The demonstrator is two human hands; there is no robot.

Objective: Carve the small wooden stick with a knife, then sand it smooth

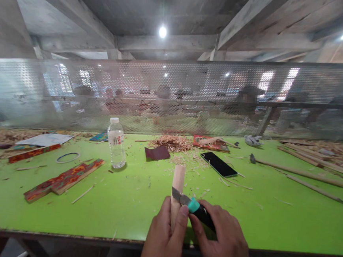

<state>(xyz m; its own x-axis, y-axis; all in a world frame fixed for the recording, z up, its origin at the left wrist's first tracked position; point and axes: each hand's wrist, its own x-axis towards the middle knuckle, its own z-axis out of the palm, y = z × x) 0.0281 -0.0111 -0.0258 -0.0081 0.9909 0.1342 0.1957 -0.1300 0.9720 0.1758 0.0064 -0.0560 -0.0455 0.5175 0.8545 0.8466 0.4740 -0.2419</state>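
My left hand (163,238) grips a pale wooden stick (178,180) upright near the front edge of the green table (124,204). In my right hand (224,243) is a utility knife (195,206) with a teal and black handle. Its blade lies across the stick about midway up. My left thumb presses on the back of the blade.
Wood shavings (173,142) are heaped at mid table beside a dark sandpaper sheet (157,152). A water bottle (116,143), a phone (218,164), painted wooden strips (63,179), a ring (67,157) and long sticks (301,170) lie around. A perforated metal screen (174,93) backs the table; people sit beyond it.
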